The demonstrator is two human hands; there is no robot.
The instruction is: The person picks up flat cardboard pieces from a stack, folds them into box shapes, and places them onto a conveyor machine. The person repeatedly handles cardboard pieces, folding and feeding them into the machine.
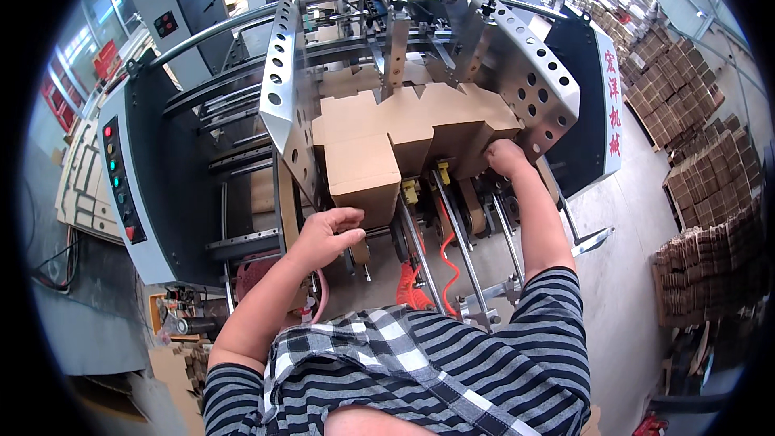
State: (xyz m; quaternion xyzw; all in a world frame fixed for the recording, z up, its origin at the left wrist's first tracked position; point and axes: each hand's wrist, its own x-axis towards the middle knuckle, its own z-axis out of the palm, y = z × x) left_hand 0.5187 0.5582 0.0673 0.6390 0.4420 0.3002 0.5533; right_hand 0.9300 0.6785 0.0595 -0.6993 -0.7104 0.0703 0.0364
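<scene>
A stack of die-cut brown cardboard blanks lies in the machine's feeder, between two perforated metal guide plates. Its front left part juts toward me, and to the right of that part the front edge steps back. My left hand is by the lower front left corner of the stack, fingers stretched out and thumb apart, holding nothing. At the stack's right edge, beside the right guide plate, my right hand is closed with curled fingers on the blanks' edge. Its fingertips are partly hidden.
The left guide plate rises beside the stack. Below it run metal rods and an orange coiled air hose. A button panel is on the machine's left side. Stacks of cardboard stand on the floor at right.
</scene>
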